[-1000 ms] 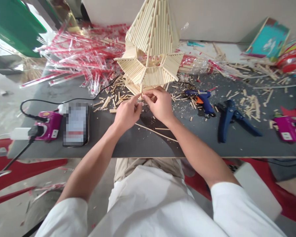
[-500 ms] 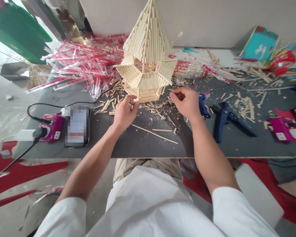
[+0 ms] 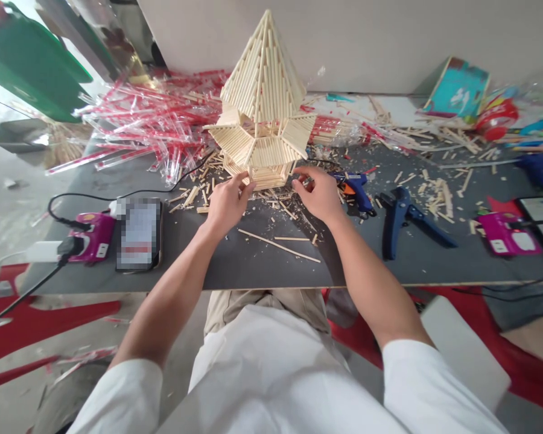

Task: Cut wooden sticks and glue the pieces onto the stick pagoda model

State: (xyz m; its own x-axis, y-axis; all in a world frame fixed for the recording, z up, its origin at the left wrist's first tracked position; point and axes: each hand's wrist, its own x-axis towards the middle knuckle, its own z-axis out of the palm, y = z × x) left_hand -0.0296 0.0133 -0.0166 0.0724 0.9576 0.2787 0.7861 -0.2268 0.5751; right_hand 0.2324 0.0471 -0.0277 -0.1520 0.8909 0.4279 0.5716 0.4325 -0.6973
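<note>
A pagoda-like model (image 3: pixel 266 78) of pale wooden sticks stands upright on the table, with a pointed roof, flared panels and a low base. My left hand (image 3: pixel 228 202) is closed, thumb and fingers pinching the front left corner of the base. At the base's right corner, my right hand (image 3: pixel 317 193) has its fingers curled together, touching or almost touching the model. Whether a small piece sits between those fingertips is hidden. Just right of that hand lies a blue glue gun (image 3: pixel 358 191). Two loose thin sticks, one long stick (image 3: pixel 278 245) among them, lie in front.
A blue hand cutter (image 3: pixel 402 220) lies to the right. Stick offcuts (image 3: pixel 441 199) litter the table (image 3: pixel 199 265). Red-and-clear wrappers (image 3: pixel 154 120) pile up behind on the left. A phone (image 3: pixel 139 234) and magenta power socket (image 3: pixel 90 236) with cables sit left; another magenta socket (image 3: pixel 507 234) is right.
My right hand has moved left to the model's right lower corner, uncovering more of the glue gun. My left hand stays at the base. The whole view has shifted slightly.
</note>
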